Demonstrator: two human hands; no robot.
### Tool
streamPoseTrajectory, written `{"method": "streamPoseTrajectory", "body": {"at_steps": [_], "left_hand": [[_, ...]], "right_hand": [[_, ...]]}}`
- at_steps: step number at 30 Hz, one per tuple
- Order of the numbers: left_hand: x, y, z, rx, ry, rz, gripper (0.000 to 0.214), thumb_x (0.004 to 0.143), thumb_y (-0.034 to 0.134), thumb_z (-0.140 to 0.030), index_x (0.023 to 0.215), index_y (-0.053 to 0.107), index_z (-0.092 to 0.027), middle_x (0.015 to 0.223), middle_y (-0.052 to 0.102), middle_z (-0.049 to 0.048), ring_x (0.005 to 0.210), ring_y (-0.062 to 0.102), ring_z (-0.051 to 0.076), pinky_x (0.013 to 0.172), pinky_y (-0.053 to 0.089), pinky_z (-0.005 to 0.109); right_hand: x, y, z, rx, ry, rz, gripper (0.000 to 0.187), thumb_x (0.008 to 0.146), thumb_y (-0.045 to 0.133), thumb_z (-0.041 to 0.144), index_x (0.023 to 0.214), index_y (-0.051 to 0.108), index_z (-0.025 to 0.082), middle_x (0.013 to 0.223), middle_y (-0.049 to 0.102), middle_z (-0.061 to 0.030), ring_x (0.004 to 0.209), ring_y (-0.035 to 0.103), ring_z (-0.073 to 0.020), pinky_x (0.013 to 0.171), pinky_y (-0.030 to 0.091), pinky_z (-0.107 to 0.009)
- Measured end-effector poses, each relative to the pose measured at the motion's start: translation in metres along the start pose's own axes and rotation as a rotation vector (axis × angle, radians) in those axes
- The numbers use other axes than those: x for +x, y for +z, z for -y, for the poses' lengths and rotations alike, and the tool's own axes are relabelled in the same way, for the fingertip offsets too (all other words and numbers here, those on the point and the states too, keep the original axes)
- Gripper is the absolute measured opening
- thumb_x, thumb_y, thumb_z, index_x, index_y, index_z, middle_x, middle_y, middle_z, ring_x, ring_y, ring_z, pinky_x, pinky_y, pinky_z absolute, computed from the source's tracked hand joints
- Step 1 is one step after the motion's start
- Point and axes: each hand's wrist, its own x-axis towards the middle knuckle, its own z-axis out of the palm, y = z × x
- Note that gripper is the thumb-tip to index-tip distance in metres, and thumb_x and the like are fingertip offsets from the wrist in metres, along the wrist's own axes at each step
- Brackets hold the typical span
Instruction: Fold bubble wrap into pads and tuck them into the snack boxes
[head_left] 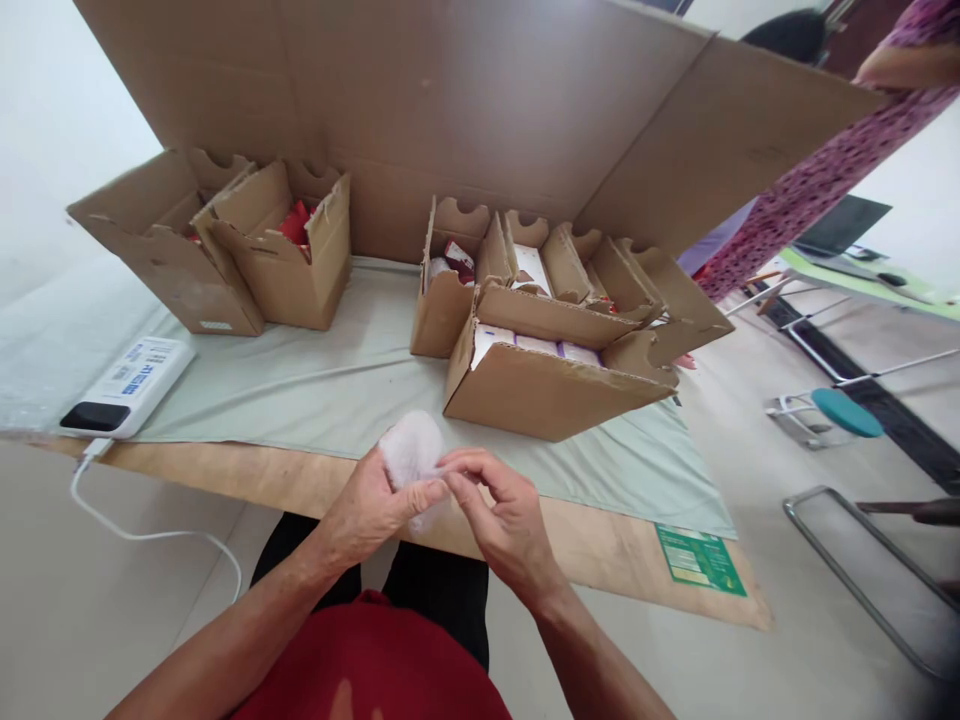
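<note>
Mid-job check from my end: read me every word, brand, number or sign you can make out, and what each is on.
None can be read:
White rectangular device with a cable: blue and dark print, too blurred.
Green rectangular printed sheet: pale lines, too blurred.
Small white label on the brown cardboard box at left: too small.
Red-and-white packet: markings too small.
White, soft-looking rounded wad: no text visible.

Forearms (262,615) angled inward, left hand (371,512) cupped, right hand (504,515) pinching, thumbs (421,496) close together

White bundle (411,445); brown box (551,400); pale-green cloth (360,375); red shirt (367,660); teal stool seat (847,412); dark-spotted pink clothing (814,210).
</note>
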Motion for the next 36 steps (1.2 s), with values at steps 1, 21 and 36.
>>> {"method": "streamPoseTrajectory", "body": {"at_steps": [1, 21, 36], "left_hand": [[0.001, -0.002, 0.003, -0.012, -0.007, 0.017, 0.052, 0.076, 0.077, -0.05, 0.113, 0.064, -0.015, 0.101, 0.073, 0.0087, 0.097, 0.068, 0.026, 0.085, 0.056, 0.036], [0.02, -0.037, -0.009, 0.442, 0.087, 0.479, 0.018, 0.081, 0.073, -0.04, 0.084, 0.07, -0.022, 0.087, 0.065, 0.0014, 0.088, 0.061, 0.02, 0.092, 0.049, 0.034], [0.009, 0.003, 0.033, -0.165, -0.241, 0.368, 0.04, 0.078, 0.08, -0.051, 0.097, 0.074, -0.016, 0.09, 0.073, 0.0067, 0.09, 0.066, 0.023, 0.089, 0.05, 0.036]], "right_hand": [[0.0, -0.001, -0.002, 0.069, 0.053, -0.034, 0.011, 0.099, 0.06, 0.025, 0.093, 0.069, 0.024, 0.091, 0.072, -0.0019, 0.082, 0.067, -0.0167, 0.074, 0.052, -0.028], [0.013, -0.07, 0.025, 0.293, 0.09, -0.17, 0.023, 0.094, 0.069, 0.047, 0.091, 0.066, 0.024, 0.079, 0.065, -0.0018, 0.066, 0.058, -0.016, 0.059, 0.049, -0.026], [-0.003, -0.121, 0.018, 0.201, 0.0, -0.526, 0.013, 0.091, 0.074, 0.036, 0.097, 0.066, 0.028, 0.076, 0.065, 0.0002, 0.064, 0.062, -0.0154, 0.057, 0.053, -0.025]]}}
